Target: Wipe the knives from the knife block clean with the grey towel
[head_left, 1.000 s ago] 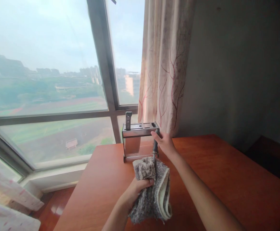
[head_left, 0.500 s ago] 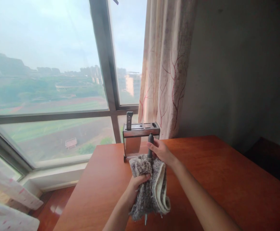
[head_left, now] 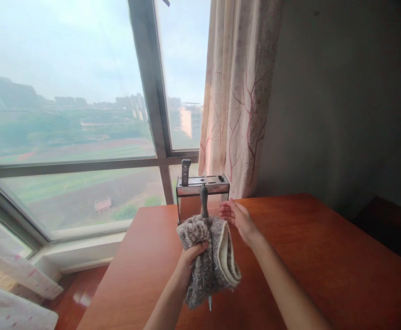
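Note:
My left hand [head_left: 195, 252] is closed round a folded grey-and-white fluffy cloth [head_left: 203, 279], which is wrapped about the rod of what looks like a sharpening steel [head_left: 204, 201]. The steel's dark ribbed handle sticks up out of the cloth, and a thin metal tip shows beneath it; the rod between is hidden. My right hand [head_left: 240, 220] is just right of the handle, apart from it, fingers loosely bent and holding nothing. Behind them a knife holder [head_left: 209, 188] with a slotted metal top stands on the table, a dark-handled knife [head_left: 186, 173] in its left slot.
The reddish-brown wooden table [head_left: 307, 252] spreads out under my arms, its left edge near the window ledge [head_left: 80, 250]. Large window panes with a grey frame [head_left: 148, 82] are ahead and to the left. A patterned curtain [head_left: 238, 101] hangs behind the knife holder.
My right hand has let go of the steel's handle and moved off to the right. The cloth and steel in my left hand have shifted a little left and up.

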Motion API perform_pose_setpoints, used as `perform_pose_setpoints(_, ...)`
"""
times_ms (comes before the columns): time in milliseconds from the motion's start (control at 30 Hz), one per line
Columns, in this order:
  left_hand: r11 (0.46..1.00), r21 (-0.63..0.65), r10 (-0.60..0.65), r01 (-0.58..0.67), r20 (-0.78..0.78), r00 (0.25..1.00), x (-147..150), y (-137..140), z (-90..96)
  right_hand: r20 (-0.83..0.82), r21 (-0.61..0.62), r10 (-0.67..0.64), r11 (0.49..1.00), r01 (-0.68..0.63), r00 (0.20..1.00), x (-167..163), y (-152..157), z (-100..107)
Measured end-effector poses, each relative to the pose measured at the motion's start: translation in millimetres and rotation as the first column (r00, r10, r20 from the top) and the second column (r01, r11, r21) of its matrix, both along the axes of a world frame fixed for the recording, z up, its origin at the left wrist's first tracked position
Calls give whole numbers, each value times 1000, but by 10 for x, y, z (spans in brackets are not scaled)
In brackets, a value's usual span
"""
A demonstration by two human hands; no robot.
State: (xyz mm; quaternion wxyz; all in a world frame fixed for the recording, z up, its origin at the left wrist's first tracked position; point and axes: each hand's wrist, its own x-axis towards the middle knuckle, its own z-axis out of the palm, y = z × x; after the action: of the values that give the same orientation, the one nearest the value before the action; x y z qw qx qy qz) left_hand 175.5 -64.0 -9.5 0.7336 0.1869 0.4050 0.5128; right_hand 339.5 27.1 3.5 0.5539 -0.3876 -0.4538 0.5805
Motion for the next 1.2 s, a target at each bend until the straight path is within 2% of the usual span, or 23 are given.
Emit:
perform_pose_setpoints(67,998,-53,-28,32,68,997,-48,-27,31,-91,-162,125,977,-139,988,27,-121,-176)
perform_pose_setpoints(133,996,-80,-40,49,113,993,-68,-47,54,-201,-229,350,891,-392,915,18,-280,-345)
perform_pose_setpoints(200,995,-89,-42,53,121,992,-55,-53,61,-296,-263,426,824,-502,855,-13,-437,-469)
perform_pose_setpoints(300,999,-45,-11,14,58,998,10,-30,40,-378,-298,369,820,-488,849,-58,-604,-544)
perform_pose_setpoints(467,979,185,124,-89,-188,974,102,32,-33,-485,-305,288,829,-469,825,-90,-702,-574)
perform_pose_setpoints(600,937,346,225,-55,-473,852,80,43,-70,-527,-286,326,802,-525,785,-114,-725,-588)
perform_pose_setpoints(667,911,411,278,-29,-561,780,48,42,-73,-511,-245,351,815,-525,784,-132,-744,-554)
perform_pose_setpoints(733,897,443,307,-16,-596,742,11,46,-60,-468,-210,343,852,-480,814,-150,-769,-493)
perform_pose_setpoints(800,900,435,306,-17,-604,736,-31,63,-34,-447,-200,306,882,-427,841,-156,-791,-432)
perform_pose_setpoints(967,911,411,252,24,-604,756,-143,142,22,-532,-270,249,856,-441,809,-107,-787,-391)
perform_pose_setpoints(1100,897,440,237,43,-562,792,-187,190,1,-559,-268,207,872,-411,803,-92,-743,-423)
perform_pose_setpoints(1167,887,461,305,0,-586,751,-184,186,-10,-568,-265,198,875,-405,799,-106,-731,-424)
perform_pose_setpoints(1200,869,494,375,-33,-615,693,-175,173,-11,-576,-264,196,874,-408,794,-116,-730,-420)
